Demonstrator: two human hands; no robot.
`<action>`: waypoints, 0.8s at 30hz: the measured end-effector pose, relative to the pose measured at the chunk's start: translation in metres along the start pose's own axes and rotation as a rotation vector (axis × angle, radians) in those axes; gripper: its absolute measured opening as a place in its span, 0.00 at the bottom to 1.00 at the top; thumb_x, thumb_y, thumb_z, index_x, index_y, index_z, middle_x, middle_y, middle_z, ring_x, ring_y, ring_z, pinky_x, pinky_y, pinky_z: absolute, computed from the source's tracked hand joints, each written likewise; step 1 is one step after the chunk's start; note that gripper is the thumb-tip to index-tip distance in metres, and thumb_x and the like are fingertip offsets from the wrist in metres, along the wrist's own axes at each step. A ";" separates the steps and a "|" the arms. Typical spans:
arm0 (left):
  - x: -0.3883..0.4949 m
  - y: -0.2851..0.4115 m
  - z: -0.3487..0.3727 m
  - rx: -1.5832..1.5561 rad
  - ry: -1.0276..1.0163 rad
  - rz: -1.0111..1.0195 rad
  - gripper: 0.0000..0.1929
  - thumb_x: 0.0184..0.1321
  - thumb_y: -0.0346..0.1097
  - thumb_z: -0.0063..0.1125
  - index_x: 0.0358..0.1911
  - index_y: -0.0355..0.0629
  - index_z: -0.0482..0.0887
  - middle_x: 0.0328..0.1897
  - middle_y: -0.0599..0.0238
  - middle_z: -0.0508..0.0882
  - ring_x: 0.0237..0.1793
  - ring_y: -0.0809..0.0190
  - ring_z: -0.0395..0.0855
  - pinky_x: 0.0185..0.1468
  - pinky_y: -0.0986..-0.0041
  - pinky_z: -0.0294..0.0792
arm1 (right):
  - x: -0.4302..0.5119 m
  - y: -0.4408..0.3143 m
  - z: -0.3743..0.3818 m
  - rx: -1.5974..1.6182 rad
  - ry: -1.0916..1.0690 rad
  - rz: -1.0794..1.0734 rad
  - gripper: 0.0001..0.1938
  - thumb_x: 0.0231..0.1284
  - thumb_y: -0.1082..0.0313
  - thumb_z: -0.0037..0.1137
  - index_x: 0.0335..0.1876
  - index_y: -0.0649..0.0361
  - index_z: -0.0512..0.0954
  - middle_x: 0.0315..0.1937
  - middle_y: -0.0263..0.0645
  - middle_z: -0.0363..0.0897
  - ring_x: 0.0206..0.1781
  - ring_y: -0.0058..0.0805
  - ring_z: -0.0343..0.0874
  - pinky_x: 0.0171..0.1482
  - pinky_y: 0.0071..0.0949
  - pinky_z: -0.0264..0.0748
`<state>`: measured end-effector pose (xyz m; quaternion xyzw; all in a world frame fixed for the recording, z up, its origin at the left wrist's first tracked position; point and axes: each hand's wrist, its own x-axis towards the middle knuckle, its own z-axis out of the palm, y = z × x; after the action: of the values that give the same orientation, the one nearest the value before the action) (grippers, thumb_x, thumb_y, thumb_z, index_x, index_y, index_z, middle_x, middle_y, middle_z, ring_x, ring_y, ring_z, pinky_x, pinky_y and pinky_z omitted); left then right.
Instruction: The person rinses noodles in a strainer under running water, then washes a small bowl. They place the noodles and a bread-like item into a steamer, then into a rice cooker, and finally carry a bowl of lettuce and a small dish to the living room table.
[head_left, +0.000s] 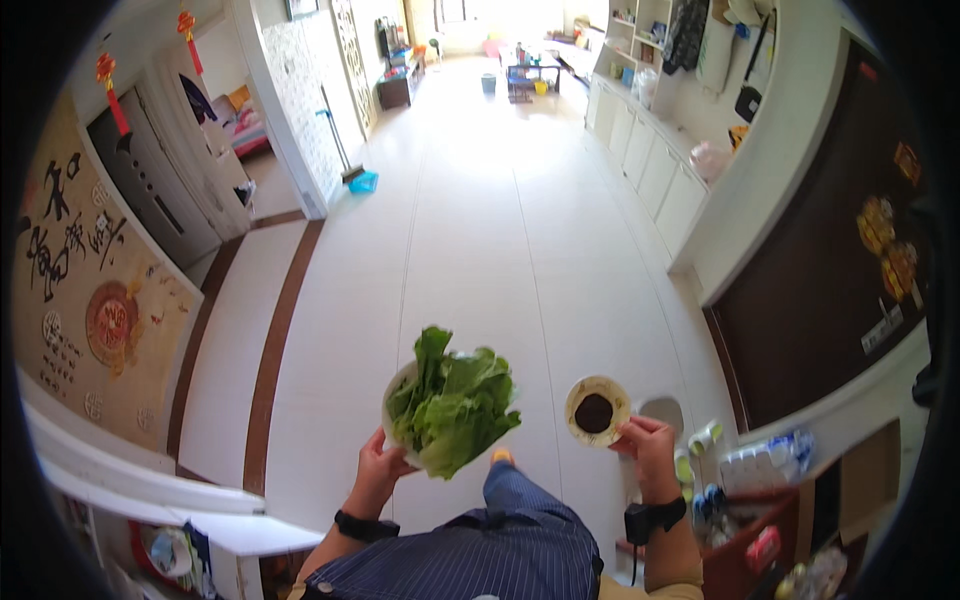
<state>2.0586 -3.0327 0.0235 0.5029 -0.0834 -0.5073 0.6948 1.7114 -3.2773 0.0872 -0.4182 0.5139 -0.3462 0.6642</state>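
My left hand (382, 459) grips the near-left rim of a white bowl (389, 405), its thumb against the edge. Green lettuce leaves (457, 405) are heaped in the bowl, rise above it and hang over its right side. A small, pale patterned dish (577, 390) is in my right hand (646, 441), pinched at its right rim between thumb and fingers. Dark brown sauce (594, 413) lies in the middle of the dish. Both are held apart from each other in front of my body, over the tiled floor (480, 270).
White cabinets (637, 142) line the right side, before a dark brown door (810, 262). Shoes (705, 437) and a red-brown box (765, 529) stand low at right. A broom (341, 142) and blue dustpan (364, 182) lean at the left wall. Far ahead stands a low table (534, 64).
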 end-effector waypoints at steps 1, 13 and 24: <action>0.020 0.012 0.006 0.002 0.026 -0.002 0.29 0.64 0.21 0.48 0.71 0.37 0.65 0.59 0.50 0.82 0.52 0.46 0.88 0.51 0.53 0.87 | 0.030 -0.013 0.016 0.017 -0.021 -0.001 0.13 0.59 0.77 0.63 0.47 0.78 0.82 0.36 0.49 0.87 0.34 0.36 0.89 0.39 0.33 0.91; 0.406 0.136 0.026 0.014 0.094 0.020 0.31 0.62 0.20 0.45 0.72 0.36 0.62 0.61 0.47 0.81 0.55 0.44 0.87 0.53 0.50 0.86 | 0.422 -0.119 0.207 -0.053 -0.124 0.022 0.13 0.61 0.75 0.62 0.48 0.78 0.83 0.35 0.48 0.87 0.33 0.34 0.89 0.41 0.32 0.91; 0.849 0.270 0.144 0.059 0.006 -0.038 0.29 0.64 0.20 0.47 0.71 0.36 0.64 0.59 0.49 0.82 0.51 0.47 0.89 0.50 0.54 0.87 | 0.783 -0.253 0.288 -0.019 0.104 -0.006 0.12 0.61 0.76 0.62 0.46 0.78 0.83 0.34 0.48 0.87 0.32 0.33 0.88 0.39 0.31 0.91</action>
<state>2.5363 -3.7960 -0.0302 0.5259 -0.0868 -0.5163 0.6703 2.1656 -4.0203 0.0445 -0.4075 0.5499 -0.3645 0.6314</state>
